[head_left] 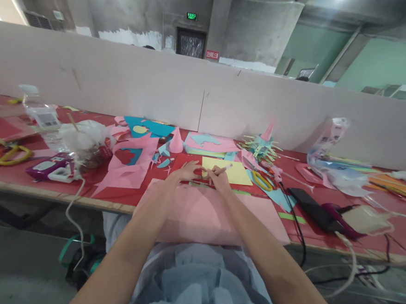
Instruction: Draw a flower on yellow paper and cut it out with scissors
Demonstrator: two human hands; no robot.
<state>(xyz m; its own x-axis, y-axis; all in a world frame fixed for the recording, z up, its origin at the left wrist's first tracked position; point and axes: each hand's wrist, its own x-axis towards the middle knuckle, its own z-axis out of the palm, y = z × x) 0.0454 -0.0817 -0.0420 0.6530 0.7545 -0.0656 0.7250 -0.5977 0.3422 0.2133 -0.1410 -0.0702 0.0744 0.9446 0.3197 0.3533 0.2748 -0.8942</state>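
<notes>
My left hand [188, 171] lies on the red paper [178, 162] at the yellow sheet's left edge, thumb and forefinger apart in a curve. Whether a small thing sits between them is too small to tell. Closed round a slim pale pen [228, 166], my right hand [218, 176] rests on the yellow paper [238, 173], close to the left fingers. A large pink sheet [199, 212] lies under my forearms along the table's front edge. To the right are yellow-handled scissors [261, 180]; behind my hands stands a pink paper cone [176, 142].
Cut pink paper [128, 167] and blue paper [147, 127] lie left. A fringed paper piece with a pink cone [261, 144] stands behind right. The right side holds a black phone [310, 208] and cables. A plastic bottle [41, 110] and a purple device [51, 167] are far left.
</notes>
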